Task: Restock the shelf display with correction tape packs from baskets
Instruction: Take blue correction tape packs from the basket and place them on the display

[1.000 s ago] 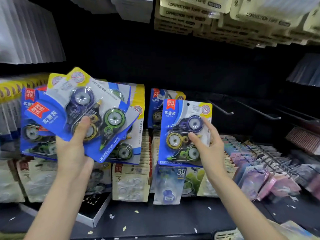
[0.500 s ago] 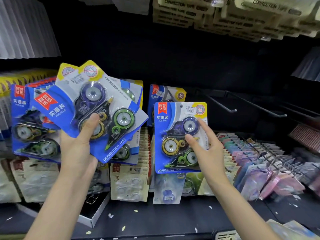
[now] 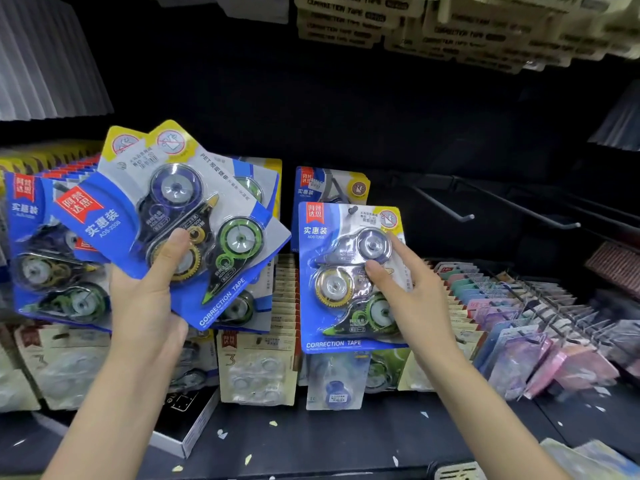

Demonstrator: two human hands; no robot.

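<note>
The right hand (image 3: 412, 289) holds a single correction tape pack (image 3: 349, 278) upright, thumb pressed on the clear blister and forefinger laid up along the pack's right edge; the other fingers are behind the card, so the grip is a flat pinch rather than a full wrap. The pack's hang hole sits at the top, level with the peg row, just in front of another pack of the same kind (image 3: 329, 188) already hanging there. Whether the hole is on a peg yet I cannot tell; the spot is small and dark.

The left hand (image 3: 145, 299) grips a fanned stack of packs (image 3: 180, 220), tilted to the right, thumb across the front blister and fingers hidden beneath. It is held in front of a full row of hanging blue packs (image 3: 41, 251) at the left.

Risks, as I judge them: the light pinch could let the card twist and miss the peg, dropping it onto the shelf (image 3: 311, 438) below. The fanned stack could slide apart if the thumb eases. Two bare pegs (image 3: 446, 209) jut out to the right, near the hand's path.

Each pack is a blue card with a yellow top corner, carrying three tape dispensers with purple, yellow and green wheels under clear plastic, glossy and likely slippery.
</note>
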